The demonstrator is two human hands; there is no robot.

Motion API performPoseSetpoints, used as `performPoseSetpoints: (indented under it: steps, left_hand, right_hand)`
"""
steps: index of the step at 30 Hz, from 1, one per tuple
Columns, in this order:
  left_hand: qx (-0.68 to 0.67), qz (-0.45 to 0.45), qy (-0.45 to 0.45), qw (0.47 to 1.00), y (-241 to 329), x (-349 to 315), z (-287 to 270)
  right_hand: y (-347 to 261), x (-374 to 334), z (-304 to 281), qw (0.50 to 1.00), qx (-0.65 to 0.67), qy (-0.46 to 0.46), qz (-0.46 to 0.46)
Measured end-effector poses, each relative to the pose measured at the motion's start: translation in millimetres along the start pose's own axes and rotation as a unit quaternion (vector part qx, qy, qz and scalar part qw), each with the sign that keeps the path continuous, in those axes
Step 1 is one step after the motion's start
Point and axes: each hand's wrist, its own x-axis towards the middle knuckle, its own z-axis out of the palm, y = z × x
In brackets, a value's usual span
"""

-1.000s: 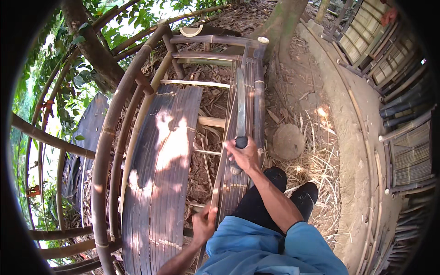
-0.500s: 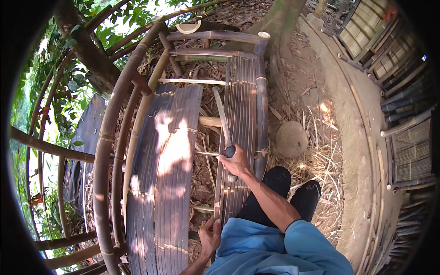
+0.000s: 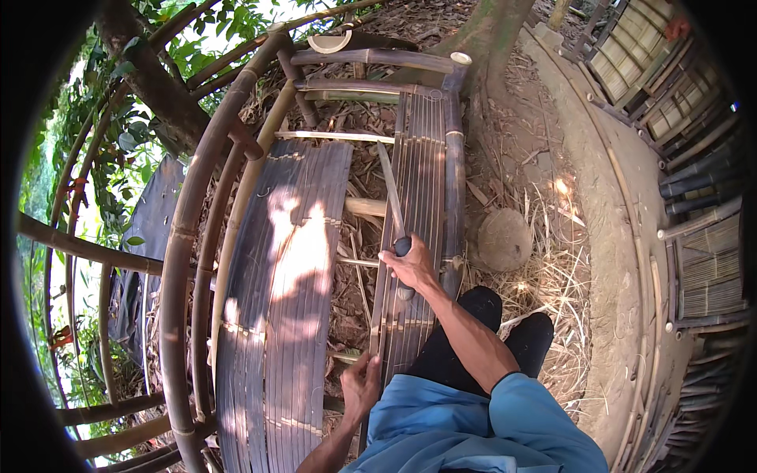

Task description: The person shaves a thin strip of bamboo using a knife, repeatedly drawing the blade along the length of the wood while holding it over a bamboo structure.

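My right hand point(image 3: 413, 266) is closed round the dark handle of a long knife point(image 3: 392, 188). Its narrow blade points away from me, over the edge of the right-hand panel of dark bamboo slats point(image 3: 419, 169). Nearer to me, my left hand point(image 3: 360, 389) has its fingers bent together at the near end of a thin bamboo strip point(image 3: 378, 315) along that panel's inner edge. Across the gap lies a wider dark slat panel point(image 3: 276, 315), tied with pale lashings and patched with sunlight.
A bamboo frame with a thick left rail point(image 3: 189, 229) surrounds the panels. Crosspieces point(image 3: 365, 206) span the gap over dry leaves. At the right stands a round wooden stump point(image 3: 505, 240) beside straw-like shavings point(image 3: 548, 292). A tree trunk point(image 3: 489, 47) rises beyond the far end.
My left hand has moved a little farther from me along the panel's edge. The knife and my right hand have shifted slightly right and away from me.
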Motion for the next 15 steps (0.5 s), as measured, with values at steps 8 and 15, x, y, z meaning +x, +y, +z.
performPoseSetpoints:
  steps: [8, 15]
  left_hand:
    - [0.147, 0.135, 0.047, 0.979, -19.2, 34.5, 11.8]
    - [0.256, 0.127, 0.027, 0.958, -22.9, 10.4, 25.0]
  right_hand:
    - [-4.5, -31.2, -36.2, 0.956, -0.239, -0.014, -0.170]
    - [1.5, -48.1, -67.9, 0.912, -0.304, -0.125, -0.246]
